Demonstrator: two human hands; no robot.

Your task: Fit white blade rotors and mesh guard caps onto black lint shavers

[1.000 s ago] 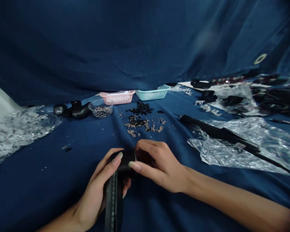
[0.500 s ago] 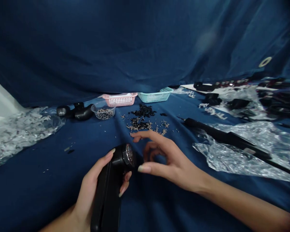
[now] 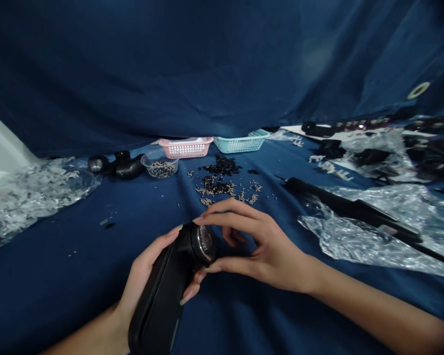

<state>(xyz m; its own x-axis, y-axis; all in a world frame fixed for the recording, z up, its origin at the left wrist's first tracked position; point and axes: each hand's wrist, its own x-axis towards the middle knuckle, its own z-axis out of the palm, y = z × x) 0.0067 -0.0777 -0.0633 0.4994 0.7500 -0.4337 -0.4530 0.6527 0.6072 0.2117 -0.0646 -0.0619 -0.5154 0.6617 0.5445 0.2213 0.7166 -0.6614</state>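
Observation:
A black handheld device (image 3: 159, 296) with a round metal mesh head (image 3: 206, 242) is wrapped in my left hand (image 3: 144, 276), its head tilted up and to the right. Thumb on the upper edge, the fingers of that hand curl under the body. My right hand (image 3: 259, 241) is at the ribbed ring around the mesh, its fingertips on the top of the ring and its thumb at the bottom. Beyond the hands, small screws (image 3: 216, 187) and small black parts (image 3: 224, 165) lie loose on the blue cloth (image 3: 107, 276).
Pink basket (image 3: 188, 149) and teal basket (image 3: 242, 144) stand at the back, with a clear bowl of screws (image 3: 161, 169) nearby. Left are black housings (image 3: 129, 166) and a bag of pale pieces (image 3: 37, 192). A black screwdriver-like tool (image 3: 348, 207) lies on clear plastic (image 3: 403, 207) at right.
My right hand has moved left onto the ring around the mesh, its fingers closing around it. The device has tilted a little further to the right in my left hand.

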